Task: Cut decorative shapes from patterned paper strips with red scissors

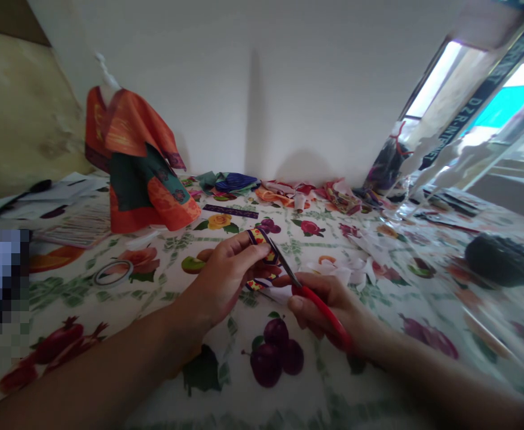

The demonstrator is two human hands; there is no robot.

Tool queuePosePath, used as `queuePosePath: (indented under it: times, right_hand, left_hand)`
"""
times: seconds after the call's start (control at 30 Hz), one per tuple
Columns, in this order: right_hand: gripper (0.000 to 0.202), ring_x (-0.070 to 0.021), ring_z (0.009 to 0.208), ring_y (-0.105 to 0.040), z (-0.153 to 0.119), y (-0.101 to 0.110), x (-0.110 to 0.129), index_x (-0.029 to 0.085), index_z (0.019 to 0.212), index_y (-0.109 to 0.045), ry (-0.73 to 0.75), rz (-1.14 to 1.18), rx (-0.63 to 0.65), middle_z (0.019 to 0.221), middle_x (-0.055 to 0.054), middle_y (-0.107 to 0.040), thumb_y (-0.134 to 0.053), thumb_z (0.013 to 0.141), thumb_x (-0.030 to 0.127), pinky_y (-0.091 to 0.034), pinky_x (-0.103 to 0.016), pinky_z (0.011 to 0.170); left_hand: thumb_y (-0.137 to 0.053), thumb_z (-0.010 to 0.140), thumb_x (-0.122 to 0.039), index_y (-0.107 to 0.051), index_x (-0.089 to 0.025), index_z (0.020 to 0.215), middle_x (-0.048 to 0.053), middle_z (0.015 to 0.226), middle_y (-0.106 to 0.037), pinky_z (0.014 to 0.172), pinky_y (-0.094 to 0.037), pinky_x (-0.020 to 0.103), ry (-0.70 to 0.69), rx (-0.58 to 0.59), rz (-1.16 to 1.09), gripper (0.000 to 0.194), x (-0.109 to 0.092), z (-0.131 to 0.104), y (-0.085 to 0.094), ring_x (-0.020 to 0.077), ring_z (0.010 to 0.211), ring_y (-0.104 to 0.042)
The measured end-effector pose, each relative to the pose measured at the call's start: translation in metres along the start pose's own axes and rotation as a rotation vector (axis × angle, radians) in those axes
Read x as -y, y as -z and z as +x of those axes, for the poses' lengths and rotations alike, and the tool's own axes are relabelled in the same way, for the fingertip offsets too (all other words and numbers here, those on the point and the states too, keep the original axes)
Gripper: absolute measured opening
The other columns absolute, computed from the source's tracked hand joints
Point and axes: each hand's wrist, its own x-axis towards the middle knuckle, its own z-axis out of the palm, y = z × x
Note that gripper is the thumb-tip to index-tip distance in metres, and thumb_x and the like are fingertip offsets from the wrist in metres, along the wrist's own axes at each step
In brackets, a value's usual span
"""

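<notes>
Patterned strip (258, 236), yellow and red with dark edges, is up in front of me, over the middle of the desk (342, 391). This is what I see from my head. My left hand (232, 266) pinches the strip between thumb and fingers. My right hand (337, 295) is curled around the red handles of the scissors (306, 292). The blades point up and away, right beside the strip, near my left thumb. I can't tell if they are touching the strip or how far apart they are.

I think this is the cutting step. To me, the next move calls for a firm pinch, a slow squeeze, and fingertips kept away from the blades.

Between my arms I see plums printed on the desk cover, so I think I have room to pull back toward me. White scraps (333, 272) lie just past my right hand and could get caught. A grey ring (113, 283) is off to my left, and a dark strip (230, 211) lies farther back. The orange dress (129, 164) stands back on the left. Behind the desk, a wall (315, 95) stops any long reach.
</notes>
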Motion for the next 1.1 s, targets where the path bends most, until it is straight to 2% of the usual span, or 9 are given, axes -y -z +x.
queuePosePath:
  times: [0.77, 0.93, 1.1]
  right_hand:
    - [0.049, -0.007, 0.048, -0.045, 0.0015, -0.0009, -0.0016, 0.015, 0.127, -0.075, -0.005, 0.018, -0.003, 0.067, 0.002, -0.061, -0.076, 0.1, 0.057, -0.035, -0.014, 0.042]
    - [0.041, -0.0075, 0.05, -0.045, 0.001, 0.0002, -0.0038, 0.015, 0.119, -0.076, 0.024, 0.002, 0.014, 0.067, 0.002, -0.06, -0.073, 0.103, 0.053, -0.034, -0.015, 0.043]
    - [0.044, -0.0071, 0.048, -0.043, 0.001, -0.0005, -0.0028, 0.015, 0.12, -0.075, 0.004, 0.022, 0.023, 0.066, 0.003, -0.058, -0.074, 0.102, 0.056, -0.032, -0.015, 0.041]
  left_hand:
    - [-0.085, 0.073, -0.027, -0.074, -0.016, 0.074, 0.0, 0.07, -0.074, 0.063, -0.058, 0.023, -0.008, -0.021, -0.032, 0.015, 0.0028, 0.002, -0.0005, 0.0141, 0.062, -0.071]
    - [-0.085, 0.073, -0.031, -0.072, -0.016, 0.071, 0.001, 0.068, -0.073, 0.062, -0.058, 0.025, 0.024, -0.059, -0.026, 0.02, 0.0018, 0.0008, -0.0008, 0.0154, 0.061, -0.071]
    - [-0.085, 0.07, -0.03, -0.071, -0.017, 0.069, 0.0, 0.065, -0.072, 0.06, -0.057, 0.024, 0.031, -0.078, -0.022, 0.02, 0.0017, 0.0006, -0.0018, 0.0149, 0.06, -0.07]
